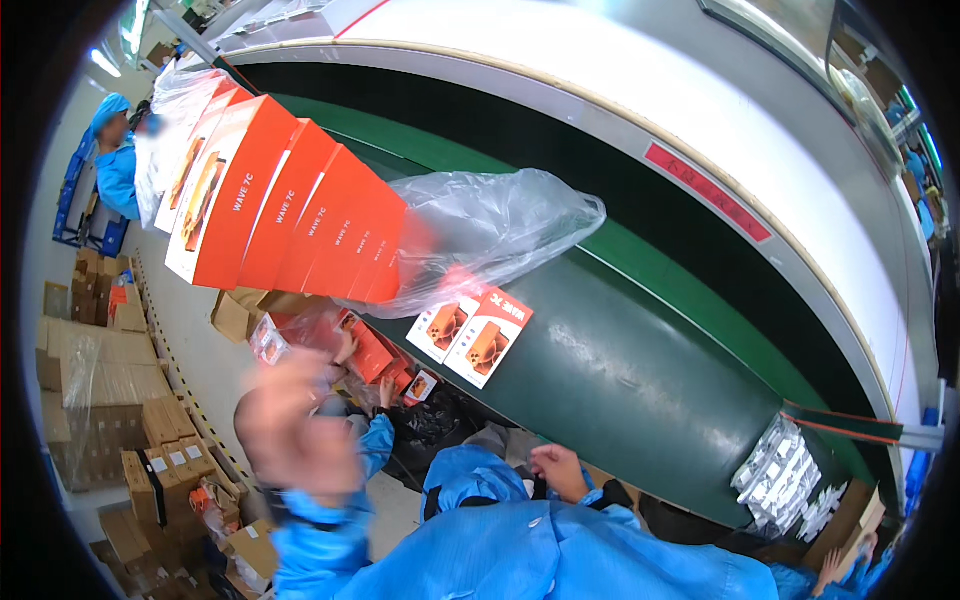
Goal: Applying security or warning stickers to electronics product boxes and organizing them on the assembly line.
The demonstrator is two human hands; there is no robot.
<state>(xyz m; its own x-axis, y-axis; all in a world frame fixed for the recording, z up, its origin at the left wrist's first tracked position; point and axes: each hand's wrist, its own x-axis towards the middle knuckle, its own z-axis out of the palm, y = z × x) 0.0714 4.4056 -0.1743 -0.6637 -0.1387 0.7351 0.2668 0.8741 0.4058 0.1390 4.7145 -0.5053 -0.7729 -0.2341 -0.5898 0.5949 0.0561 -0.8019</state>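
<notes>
- Blue sleeve, then your left hand (310,440), too blurred to tell its grip.
- Your right hand (560,470) curls loosely near the green desk's edge (560,440); whether it holds anything is unclear.
- Two orange-and-white boxes (470,335) lie on the desk, near a tall orange stack (300,215) in clear plastic (510,215).
- Box handling seems your step; lifting one would call for a wider grip.
- Silver packets (780,475) lie rightward; brown cartons (110,380) pile up leftward.

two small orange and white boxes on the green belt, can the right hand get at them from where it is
Probably yes: the right hand is by the near edge of the green belt, and only bare belt shows between it and the two small boxes.
</notes>
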